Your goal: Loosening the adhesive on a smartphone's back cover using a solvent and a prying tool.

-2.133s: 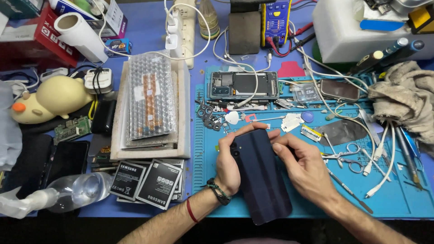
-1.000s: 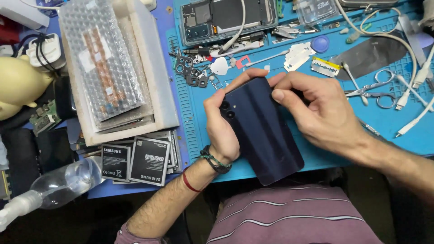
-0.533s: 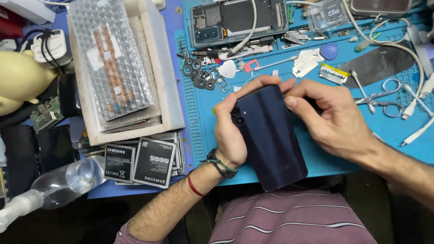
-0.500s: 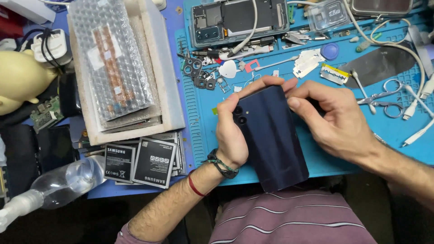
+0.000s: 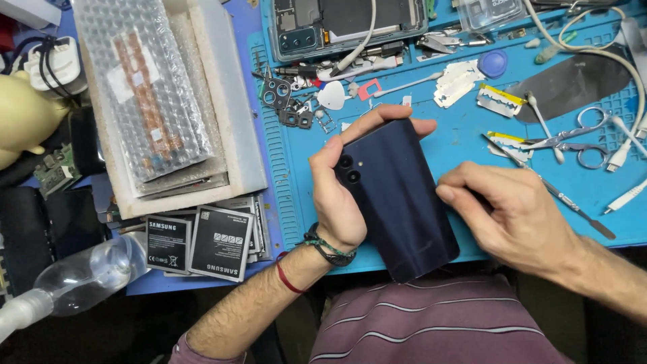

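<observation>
The left hand (image 5: 337,202) grips a dark blue phone (image 5: 397,195) above the blue mat (image 5: 472,135) – back cover up, fingers wrapped round its top edge. The right hand (image 5: 505,216), fingers curled, presses its right edge – seemingly seating the cover; next, firm pressure along the remaining seam.

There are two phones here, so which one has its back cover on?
The dark blue phone gripped in the left hand, showing a smooth closed back. The other phone, at the mat's top edge, lies open with its insides exposed.

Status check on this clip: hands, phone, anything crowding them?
Left hand grips dark phone, back up. Right hand presses its right edge. Scissors and metal pry tool lie close right.
</observation>
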